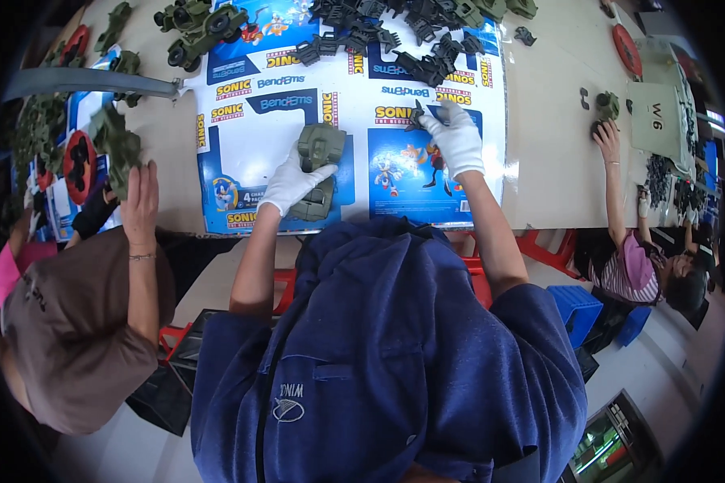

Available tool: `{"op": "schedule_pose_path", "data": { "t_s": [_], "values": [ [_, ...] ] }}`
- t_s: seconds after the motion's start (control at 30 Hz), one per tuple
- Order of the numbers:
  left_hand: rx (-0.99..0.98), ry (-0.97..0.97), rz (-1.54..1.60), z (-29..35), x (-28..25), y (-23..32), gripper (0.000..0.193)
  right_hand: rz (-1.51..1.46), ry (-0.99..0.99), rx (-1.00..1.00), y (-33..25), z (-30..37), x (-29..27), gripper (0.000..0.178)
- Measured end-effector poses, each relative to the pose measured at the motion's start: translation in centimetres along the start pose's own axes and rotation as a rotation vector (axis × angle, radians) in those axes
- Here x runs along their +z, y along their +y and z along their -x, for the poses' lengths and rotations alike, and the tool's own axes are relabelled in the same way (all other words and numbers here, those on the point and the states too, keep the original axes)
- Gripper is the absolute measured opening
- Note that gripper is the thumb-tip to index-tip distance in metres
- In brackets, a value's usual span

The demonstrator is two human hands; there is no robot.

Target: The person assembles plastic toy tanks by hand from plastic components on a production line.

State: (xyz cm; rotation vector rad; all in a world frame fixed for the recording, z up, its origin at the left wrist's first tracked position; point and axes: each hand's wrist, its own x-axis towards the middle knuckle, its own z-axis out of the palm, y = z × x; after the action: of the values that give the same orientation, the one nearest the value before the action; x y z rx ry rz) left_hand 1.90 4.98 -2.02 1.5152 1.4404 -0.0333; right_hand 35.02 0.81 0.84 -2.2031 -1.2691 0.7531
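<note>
My left hand (290, 187), in a white glove, grips an olive-green toy vehicle body (321, 146) above the printed cardboard sheet (278, 133). The thumb crosses the middle of the body and hides part of it. To the right, my right hand (461, 138), gloved in white too, has its thumb and fingers closed round a small black plastic part (416, 117). Much of that part's shape is hidden by the fingertips. Beyond both hands lies a heap of black plastic parts (423, 68).
Green toy vehicles with wheels (205, 36) stand at the far left. A grey metal bar (97, 81) reaches in from the left. Co-workers sit on both sides, one hand (141, 201) at left, another (608, 143) at right near a greenish bin (659, 121).
</note>
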Motion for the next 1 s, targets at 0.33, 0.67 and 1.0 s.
{"op": "schedule_pose_path", "data": {
  "t_s": [0.33,0.67,1.0],
  "values": [
    [0.184,-0.162,0.657,4.7,-2.3,6.4,0.076,0.025,-0.041,-0.443,0.6,-0.8,3.4,0.055],
    [0.164,-0.383,0.522,10.6,-4.4,13.7,0.074,-1.409,-0.793,-0.061,-4.7,5.3,-2.4,0.053],
    [0.153,-0.361,0.574,10.7,-3.4,13.8,0.073,-1.424,-0.797,-0.142,-4.0,6.0,-2.7,0.055]
  ]
}}
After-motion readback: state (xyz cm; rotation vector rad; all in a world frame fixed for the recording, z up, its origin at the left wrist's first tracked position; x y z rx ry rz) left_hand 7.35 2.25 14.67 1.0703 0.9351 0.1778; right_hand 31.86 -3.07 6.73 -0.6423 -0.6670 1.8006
